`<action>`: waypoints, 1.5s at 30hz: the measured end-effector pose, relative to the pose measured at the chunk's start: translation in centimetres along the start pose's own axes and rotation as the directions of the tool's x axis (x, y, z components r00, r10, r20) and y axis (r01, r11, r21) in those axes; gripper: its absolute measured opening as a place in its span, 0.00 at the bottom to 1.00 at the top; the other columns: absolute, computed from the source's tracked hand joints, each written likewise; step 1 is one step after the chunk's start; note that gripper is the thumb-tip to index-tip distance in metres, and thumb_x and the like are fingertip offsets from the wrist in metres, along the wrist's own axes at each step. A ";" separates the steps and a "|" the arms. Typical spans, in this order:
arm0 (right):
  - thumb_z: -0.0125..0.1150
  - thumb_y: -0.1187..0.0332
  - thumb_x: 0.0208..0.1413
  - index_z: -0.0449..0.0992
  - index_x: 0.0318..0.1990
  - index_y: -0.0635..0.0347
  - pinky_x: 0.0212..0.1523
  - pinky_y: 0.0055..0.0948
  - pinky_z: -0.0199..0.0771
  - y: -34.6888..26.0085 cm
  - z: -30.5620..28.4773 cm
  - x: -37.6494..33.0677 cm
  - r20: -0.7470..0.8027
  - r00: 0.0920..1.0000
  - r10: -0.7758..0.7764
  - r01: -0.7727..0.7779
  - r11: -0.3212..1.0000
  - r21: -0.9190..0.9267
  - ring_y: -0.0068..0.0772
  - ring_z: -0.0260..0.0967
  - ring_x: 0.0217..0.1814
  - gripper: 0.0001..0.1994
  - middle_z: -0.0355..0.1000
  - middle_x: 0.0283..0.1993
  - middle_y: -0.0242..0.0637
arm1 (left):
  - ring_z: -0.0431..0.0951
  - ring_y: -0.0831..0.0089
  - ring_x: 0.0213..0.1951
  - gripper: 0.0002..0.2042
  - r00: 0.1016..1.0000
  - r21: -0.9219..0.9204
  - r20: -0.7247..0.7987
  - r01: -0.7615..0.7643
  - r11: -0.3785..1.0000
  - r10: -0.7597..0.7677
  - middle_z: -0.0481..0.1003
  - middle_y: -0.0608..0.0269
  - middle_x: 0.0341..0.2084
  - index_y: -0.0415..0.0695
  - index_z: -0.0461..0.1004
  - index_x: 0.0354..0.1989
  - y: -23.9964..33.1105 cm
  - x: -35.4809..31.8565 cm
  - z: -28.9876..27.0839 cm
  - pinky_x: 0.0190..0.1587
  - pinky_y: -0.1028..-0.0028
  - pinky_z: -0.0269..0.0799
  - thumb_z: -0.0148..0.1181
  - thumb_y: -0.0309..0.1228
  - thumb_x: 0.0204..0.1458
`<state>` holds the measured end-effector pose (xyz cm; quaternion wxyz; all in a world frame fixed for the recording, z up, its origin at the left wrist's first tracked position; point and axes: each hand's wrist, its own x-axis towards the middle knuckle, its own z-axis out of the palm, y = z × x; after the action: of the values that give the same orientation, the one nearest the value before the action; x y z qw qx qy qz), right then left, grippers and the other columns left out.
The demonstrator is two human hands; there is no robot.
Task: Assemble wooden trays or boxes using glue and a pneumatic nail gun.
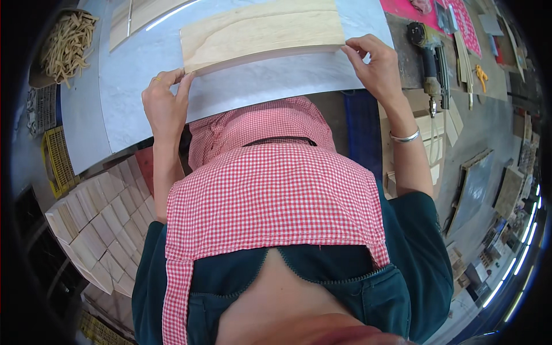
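The two hands are well apart, one at each end of a pale, grained wooden board (264,31). The board lies across the far part of a light marbled tabletop (138,109), in front of the person, its long near edge facing the body. A darker band runs beneath that edge; whether the edge is raised or sits flush cannot be told.

The left hand (165,100), wearing a ring, pinches the near left corner between thumb and forefinger. The right hand (376,66) pinches the near right corner in like manner; a silver bangle (405,137) sits at that wrist.

Further pale wood pieces (119,24) lie on the tabletop left of the board. At the upper left, a container holds a heap of tan, curled strips (70,43). A yellow plastic crate (58,161) is below it, and stacked wooden blocks (109,215) stand at the left, lower than the tabletop. To the right of the right hand lies a black air-powered tool (429,64), with thin wooden strips (463,64) and a small orange tool (482,77) beyond it. The person wears a red-and-white checked apron (276,195).
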<state>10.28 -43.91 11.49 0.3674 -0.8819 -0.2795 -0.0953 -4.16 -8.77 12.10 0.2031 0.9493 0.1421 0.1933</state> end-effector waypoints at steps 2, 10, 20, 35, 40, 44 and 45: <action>0.67 0.76 0.52 0.82 0.32 0.64 0.29 0.26 0.69 -0.1 0.1 0.2 0.016 1.000 0.007 -0.006 0.999 -0.031 0.29 0.68 0.24 0.02 0.76 0.30 0.33 | 0.80 0.66 0.29 0.08 1.000 -0.008 0.002 0.013 1.000 -0.013 0.83 0.56 0.30 0.35 0.84 0.35 0.0 0.0 0.1 0.36 0.71 0.75 0.71 0.26 0.48; 0.66 0.80 0.52 0.80 0.32 0.68 0.28 0.23 0.66 0.3 0.2 0.6 0.104 0.994 -0.035 0.048 0.991 -0.125 0.24 0.64 0.24 0.01 0.75 0.28 0.32 | 0.80 0.66 0.28 0.07 1.000 0.013 -0.003 0.018 1.000 -0.018 0.83 0.57 0.28 0.35 0.84 0.33 0.0 0.0 0.1 0.35 0.71 0.75 0.71 0.26 0.48; 0.66 0.79 0.52 0.79 0.31 0.68 0.27 0.23 0.66 1.0 -0.5 1.7 0.216 0.975 -0.044 0.045 0.999 -0.003 0.24 0.64 0.24 0.02 0.74 0.26 0.32 | 0.79 0.67 0.27 0.07 1.000 0.071 -0.007 -0.021 0.997 0.021 0.83 0.57 0.27 0.36 0.84 0.32 0.2 0.0 0.2 0.34 0.71 0.74 0.71 0.26 0.47; 0.70 0.56 0.53 0.76 0.52 0.68 0.48 0.39 0.77 13.2 -10.9 -3.2 -0.235 0.936 0.263 -0.353 0.675 -0.649 0.51 0.77 0.44 0.26 0.77 0.49 0.55 | 0.75 0.64 0.53 0.21 0.874 0.139 0.071 -0.485 0.863 0.480 0.76 0.60 0.52 0.46 0.76 0.43 6.2 4.6 -0.1 0.57 0.61 0.67 0.74 0.43 0.45; 0.68 0.54 0.53 0.75 0.51 0.71 0.47 0.41 0.77 17.5 -11.0 -3.3 -0.133 0.819 0.558 -0.478 0.536 -0.695 0.55 0.77 0.42 0.27 0.77 0.47 0.58 | 0.57 0.43 0.69 0.27 0.687 -0.246 0.500 -0.471 0.847 0.527 0.59 0.36 0.67 0.38 0.74 0.42 12.4 8.7 5.0 0.68 0.43 0.52 0.71 0.49 0.45; 0.66 0.54 0.53 0.76 0.47 0.73 0.44 0.41 0.77 18.1 -11.3 -1.2 -0.101 0.868 0.486 -0.396 0.557 -0.730 0.55 0.77 0.38 0.26 0.78 0.42 0.58 | 0.66 0.46 0.62 0.26 0.573 -0.267 0.708 -0.324 0.908 0.413 0.67 0.38 0.60 0.38 0.74 0.41 13.9 10.9 6.8 0.65 0.47 0.58 0.73 0.48 0.43; 0.66 0.55 0.53 0.76 0.46 0.73 0.40 0.40 0.77 17.7 -11.9 -0.3 -0.095 0.817 0.569 -0.458 0.539 -0.707 0.52 0.76 0.35 0.25 0.78 0.39 0.56 | 0.67 0.47 0.60 0.26 0.575 -0.289 0.696 -0.323 0.901 0.430 0.68 0.40 0.57 0.38 0.74 0.41 13.7 11.0 7.2 0.64 0.49 0.59 0.73 0.47 0.42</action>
<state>20.45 -62.50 9.29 -0.0066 -0.9995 0.0240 -0.0172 11.26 -19.37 15.45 0.2586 0.9362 -0.1717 -0.1646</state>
